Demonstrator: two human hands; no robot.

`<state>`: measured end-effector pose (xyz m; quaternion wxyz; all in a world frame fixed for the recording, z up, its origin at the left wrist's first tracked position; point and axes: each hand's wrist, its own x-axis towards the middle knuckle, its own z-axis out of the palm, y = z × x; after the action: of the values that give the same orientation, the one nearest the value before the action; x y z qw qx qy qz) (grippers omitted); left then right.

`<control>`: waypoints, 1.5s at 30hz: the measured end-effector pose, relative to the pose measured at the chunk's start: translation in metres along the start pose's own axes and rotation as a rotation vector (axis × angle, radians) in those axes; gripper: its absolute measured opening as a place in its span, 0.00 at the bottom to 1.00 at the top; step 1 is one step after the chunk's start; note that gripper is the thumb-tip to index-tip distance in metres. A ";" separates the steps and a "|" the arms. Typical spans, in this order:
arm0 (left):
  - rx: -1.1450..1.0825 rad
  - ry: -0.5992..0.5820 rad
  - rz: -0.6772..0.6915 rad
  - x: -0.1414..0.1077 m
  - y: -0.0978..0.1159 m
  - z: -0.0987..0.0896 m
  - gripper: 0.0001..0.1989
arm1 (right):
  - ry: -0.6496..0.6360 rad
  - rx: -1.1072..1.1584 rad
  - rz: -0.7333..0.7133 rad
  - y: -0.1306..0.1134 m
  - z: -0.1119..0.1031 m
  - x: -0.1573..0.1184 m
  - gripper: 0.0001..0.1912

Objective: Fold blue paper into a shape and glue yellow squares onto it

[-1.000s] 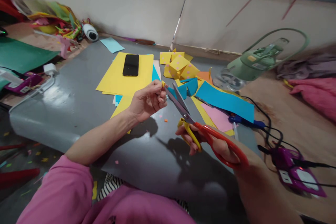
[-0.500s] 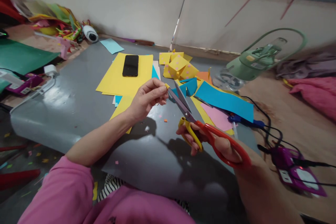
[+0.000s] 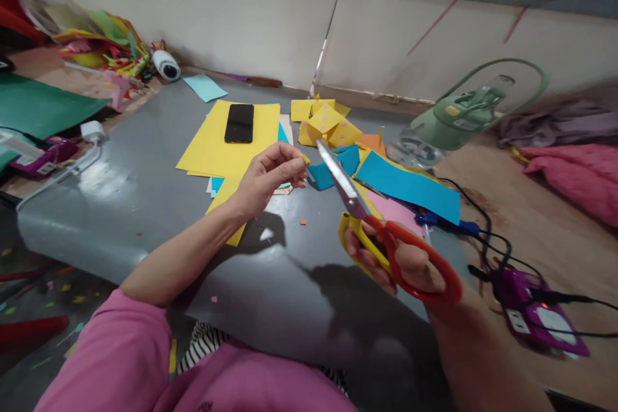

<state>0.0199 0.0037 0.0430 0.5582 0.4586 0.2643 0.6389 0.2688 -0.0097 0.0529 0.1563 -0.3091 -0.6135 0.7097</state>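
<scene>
Left hand (image 3: 270, 177) pinches a tiny yellow scrap (image 3: 305, 159), just left of the scissors (image 3: 345, 185) | right hand (image 3: 410, 259) grips their handles, blades together! | blue strip (image 3: 410, 187) to their right

Paper-craft workspace; home or workshop cannot be distinguished. Clock positions are taken from the view's centre. Indicators: a smooth grey tabletop (image 3: 125, 161); flat yellow paper sheets (image 3: 203, 151) at ten o'clock and, farther out, a pink plastic glue gun (image 3: 118, 91); folded yellow paper with pink dots (image 3: 326, 120) near twelve; metal scissors with red and yellow handles (image 3: 381, 225) at four, a purple plastic power strip (image 3: 526, 306) beyond; small coloured paper scraps (image 3: 78, 299) littering the floor (image 3: 29, 380) at eight.
</scene>
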 end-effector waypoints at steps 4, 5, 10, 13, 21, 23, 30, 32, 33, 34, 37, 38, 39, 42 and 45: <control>-0.082 -0.007 -0.134 0.000 -0.003 -0.001 0.17 | 0.216 -0.144 -0.168 -0.001 0.000 0.000 0.38; -0.103 -0.012 -0.163 0.000 -0.004 -0.001 0.17 | 0.253 -0.189 -0.177 0.001 -0.001 0.001 0.37; 0.060 -0.105 -0.197 -0.007 -0.004 0.004 0.17 | 0.456 -0.273 -0.252 -0.002 0.006 0.008 0.31; 0.388 -0.200 -0.105 -0.014 -0.004 0.011 0.11 | 0.617 -0.322 -0.367 -0.007 0.015 0.010 0.21; 0.884 -0.387 0.221 -0.023 -0.016 0.014 0.07 | 0.610 -0.461 -0.321 0.001 0.024 0.011 0.15; 0.939 -0.383 0.264 -0.024 -0.018 0.013 0.08 | 0.617 -0.526 -0.299 0.001 0.025 0.010 0.13; 1.026 -0.328 0.356 -0.029 -0.022 0.016 0.04 | 0.573 -0.570 -0.271 -0.001 0.026 0.012 0.11; 1.020 -0.310 0.372 -0.031 -0.023 0.016 0.03 | 0.561 -0.563 -0.273 -0.001 0.026 0.012 0.11; 1.015 -0.304 0.377 -0.031 -0.023 0.017 0.03 | 0.556 -0.563 -0.273 -0.001 0.026 0.012 0.11; 1.011 -0.299 0.377 -0.032 -0.023 0.017 0.03 | 0.551 -0.562 -0.269 0.000 0.026 0.013 0.12; 0.980 -0.284 0.346 -0.032 -0.020 0.019 0.03 | 0.552 -0.511 -0.234 0.001 0.026 0.014 0.14; 0.956 -0.281 0.322 -0.031 -0.018 0.019 0.03 | 0.561 -0.469 -0.231 0.001 0.026 0.014 0.15; 0.921 -0.280 0.294 -0.031 -0.017 0.020 0.03 | 0.569 -0.418 -0.237 0.002 0.026 0.015 0.17; 0.794 -0.271 0.195 -0.029 -0.013 0.023 0.04 | 0.585 -0.285 -0.274 0.002 0.027 0.017 0.21; 0.663 -0.255 0.098 -0.027 -0.012 0.024 0.05 | 0.609 -0.242 -0.295 0.000 0.029 0.018 0.21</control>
<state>0.0454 -0.0238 0.0353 0.3762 0.7030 0.3633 0.4820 0.2369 -0.0208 0.0495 0.3949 -0.4308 -0.6565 0.4769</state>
